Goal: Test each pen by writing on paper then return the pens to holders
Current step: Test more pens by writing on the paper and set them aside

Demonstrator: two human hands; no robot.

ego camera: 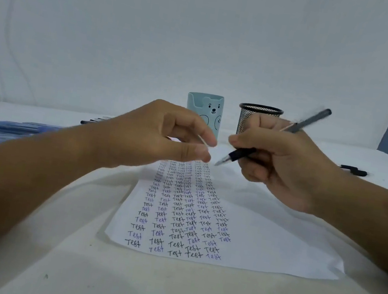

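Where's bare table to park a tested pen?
Free: cloth right of the paper, and the near strip below its bottom edge. Crowded: the left edge with the pen pile, and the middle, where the hands hover before the bear holder and mesh holder.

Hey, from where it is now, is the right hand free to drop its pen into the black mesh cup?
Probably yes. The right hand grips the grey pen just in front of the black mesh cup, whose open top shows nothing inside; nothing stands between them.
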